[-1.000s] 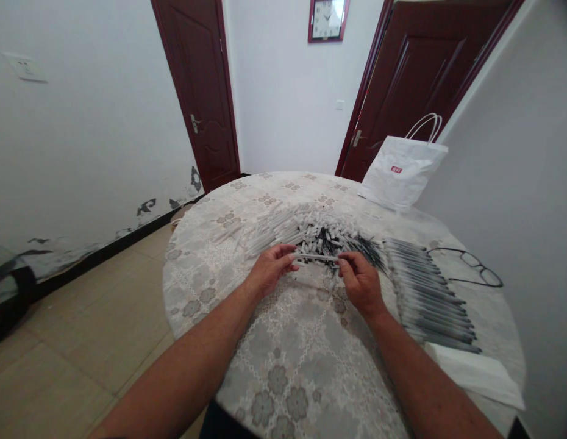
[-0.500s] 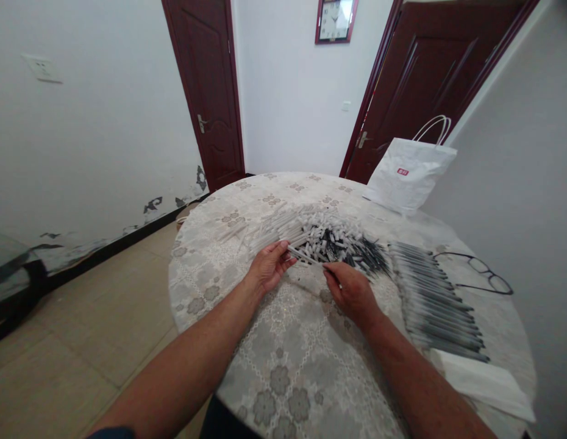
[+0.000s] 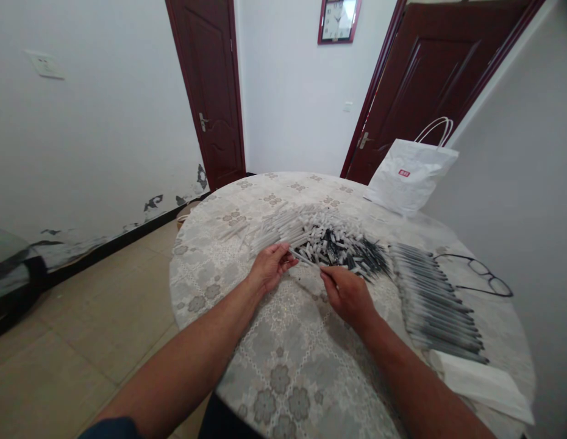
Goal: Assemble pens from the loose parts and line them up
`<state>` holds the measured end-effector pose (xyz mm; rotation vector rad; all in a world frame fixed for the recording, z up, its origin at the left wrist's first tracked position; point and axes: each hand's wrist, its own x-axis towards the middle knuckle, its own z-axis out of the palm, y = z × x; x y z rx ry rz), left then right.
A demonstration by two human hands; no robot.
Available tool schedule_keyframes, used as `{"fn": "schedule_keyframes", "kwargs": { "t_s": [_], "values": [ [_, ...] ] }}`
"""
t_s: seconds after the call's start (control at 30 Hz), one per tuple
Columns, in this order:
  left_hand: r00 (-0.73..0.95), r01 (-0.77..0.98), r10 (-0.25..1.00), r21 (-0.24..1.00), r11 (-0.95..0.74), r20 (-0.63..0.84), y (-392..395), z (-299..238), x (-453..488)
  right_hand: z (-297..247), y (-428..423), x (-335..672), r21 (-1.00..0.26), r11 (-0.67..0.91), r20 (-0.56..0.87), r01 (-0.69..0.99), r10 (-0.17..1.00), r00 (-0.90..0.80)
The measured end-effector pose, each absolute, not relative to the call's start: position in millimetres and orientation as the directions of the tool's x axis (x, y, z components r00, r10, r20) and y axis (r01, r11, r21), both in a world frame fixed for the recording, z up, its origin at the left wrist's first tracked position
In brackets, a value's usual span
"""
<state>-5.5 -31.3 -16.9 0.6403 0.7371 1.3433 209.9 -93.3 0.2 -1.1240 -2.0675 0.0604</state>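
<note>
A thin whitish pen point(image 3: 305, 259) spans the gap between my hands, just in front of the heaped parts. My left hand point(image 3: 269, 268) pinches its left end between thumb and fingers. At the other end, the fingertips of my right hand point(image 3: 350, 294) are closed on the pen. Behind my left hand lie many pale pen barrels point(image 3: 283, 228), side by side. Short white pieces like caps point(image 3: 341, 222) and slim black pieces point(image 3: 375, 256) are heaped beside them. Finished-looking grey pens point(image 3: 448, 305) form a row to the right of my right hand.
A patterned cloth covers the round table point(image 3: 278, 378). Black-framed glasses point(image 3: 482, 268) rest at its right side. A white flat packet point(image 3: 487, 384) lies below the pen row. At the back right stands a white paper bag point(image 3: 411, 177), near the wall.
My right hand has shifted slightly left, closer to my left hand, along the pen. My left hand stays nearly in place; the piles and pen row look the same.
</note>
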Motion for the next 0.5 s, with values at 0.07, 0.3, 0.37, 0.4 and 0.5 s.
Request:
{"fn": "schedule_keyframes", "kwargs": {
  "t_s": [0.07,0.3,0.37,0.4,0.5],
  "values": [
    [0.079,-0.624,0.991,0.770,0.131,-0.105,-31.4,-17.6,-5.0,3.5,-95.6,208.7,-0.504,0.543,0.544,0.672,0.804,-0.242],
    [0.103,-0.616,0.990,0.775,0.141,-0.099,-35.1,-14.4,-1.4,9.7,-92.4,206.5,-0.981,0.065,0.056,0.181,0.997,-0.054],
    [0.096,-0.608,0.991,0.783,0.132,-0.093,-36.1,-14.3,0.2,10.7,-90.9,206.1,-0.998,-0.036,-0.039,0.051,0.997,-0.059],
    [0.090,-0.605,0.992,0.786,0.126,-0.089,-36.3,-14.5,0.8,10.9,-90.5,206.0,-0.997,-0.076,-0.076,-0.003,0.995,-0.065],
    [0.077,-0.599,0.994,0.793,0.110,-0.079,-35.7,-15.4,1.8,9.9,-89.4,205.6,-0.979,-0.164,-0.153,-0.124,0.984,-0.091]
  ]
}}
